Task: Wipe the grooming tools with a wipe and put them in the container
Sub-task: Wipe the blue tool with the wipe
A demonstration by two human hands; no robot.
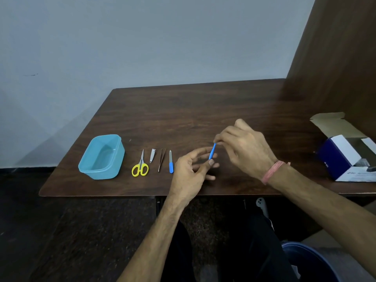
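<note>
Both hands [189, 167] [247, 148] pinch blue tool [212, 151] (nr table [142, 188] front edge).

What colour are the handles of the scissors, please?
Yellow; the scissors lie on the table in the head view.

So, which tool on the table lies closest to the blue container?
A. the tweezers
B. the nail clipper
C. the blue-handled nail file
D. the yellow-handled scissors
D: the yellow-handled scissors lie directly right of the blue container, then come the nail clipper, the tweezers and the blue-handled nail file, each farther away.
</note>
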